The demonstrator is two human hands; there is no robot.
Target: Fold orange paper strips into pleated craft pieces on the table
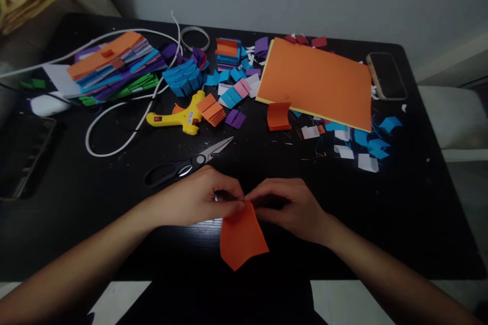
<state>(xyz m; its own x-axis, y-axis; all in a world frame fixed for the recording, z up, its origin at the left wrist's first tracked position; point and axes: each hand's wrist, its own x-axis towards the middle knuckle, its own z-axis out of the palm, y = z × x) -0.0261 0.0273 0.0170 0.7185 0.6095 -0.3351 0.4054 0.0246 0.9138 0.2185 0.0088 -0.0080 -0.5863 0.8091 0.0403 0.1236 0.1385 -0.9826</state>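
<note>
A small piece of orange paper (244,238) hangs from my fingers near the front edge of the black table, its lower end curling. My left hand (206,198) pinches its top edge between thumb and fingers. From the other side, my right hand (290,205) has its fingertips closed at the same top corner, close against the left fingertips. Just beyond my left hand lies a pair of black-handled scissors (198,160), blades pointing away to the right. Farther back, a yellow glue gun (179,118) rests beside a stack of folded orange paper pieces (211,110).
Large orange sheets (316,81) lie at the back right, with a phone (387,76) beside them. Folded paper strips (118,66) pile up at the back left, near a looping white cable (110,154). Paper scraps (368,162) are scattered at right. A dark tray-like object (23,157) sits far left.
</note>
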